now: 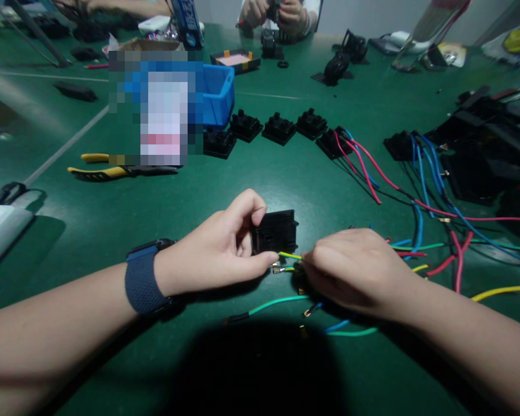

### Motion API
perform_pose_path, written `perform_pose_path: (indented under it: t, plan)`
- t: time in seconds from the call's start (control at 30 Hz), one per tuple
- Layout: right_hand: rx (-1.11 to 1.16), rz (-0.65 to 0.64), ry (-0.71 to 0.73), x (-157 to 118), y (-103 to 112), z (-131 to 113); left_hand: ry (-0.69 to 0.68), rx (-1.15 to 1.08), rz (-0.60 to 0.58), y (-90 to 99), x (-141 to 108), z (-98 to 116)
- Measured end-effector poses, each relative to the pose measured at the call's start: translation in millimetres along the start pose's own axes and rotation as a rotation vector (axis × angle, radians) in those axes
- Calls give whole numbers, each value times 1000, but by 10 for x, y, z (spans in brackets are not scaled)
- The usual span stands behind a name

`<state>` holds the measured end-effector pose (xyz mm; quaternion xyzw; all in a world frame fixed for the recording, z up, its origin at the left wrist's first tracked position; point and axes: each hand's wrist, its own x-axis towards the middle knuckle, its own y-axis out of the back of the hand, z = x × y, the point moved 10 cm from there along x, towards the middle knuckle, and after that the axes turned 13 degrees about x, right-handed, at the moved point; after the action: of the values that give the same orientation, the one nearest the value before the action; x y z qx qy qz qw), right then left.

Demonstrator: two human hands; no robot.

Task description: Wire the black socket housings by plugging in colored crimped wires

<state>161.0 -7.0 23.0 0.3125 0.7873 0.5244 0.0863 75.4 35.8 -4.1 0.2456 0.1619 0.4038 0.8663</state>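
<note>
Wire (291, 256) apparently in right hand (359, 267)

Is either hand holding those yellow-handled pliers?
No, the pliers lie on the green table, while the left hand holds a black part and the right hand a yellow-green wire.

left hand (219, 248): was bare | wristband (144, 282): was broad, navy blue, finely textured like woven fabric, around the left wrist | black fittings (151, 246): showed at the band's upper and lower ends | right hand (357, 268): was bare past the wrist
</note>
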Motion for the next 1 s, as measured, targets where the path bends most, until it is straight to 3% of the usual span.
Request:
perform_pose_path:
  t: [0.23, 0.53, 1.0]
  plan:
    - [-107, 96, -68, -30, 96, 82, -59, 258, 160, 158, 28, -9]
    - [-74, 127, -122, -33, 138, 127, -263, 570, 268, 238, -22, 270]
    - [-117, 157, -95, -22, 151, 93, -386, 882, 254, 166, -123, 409]
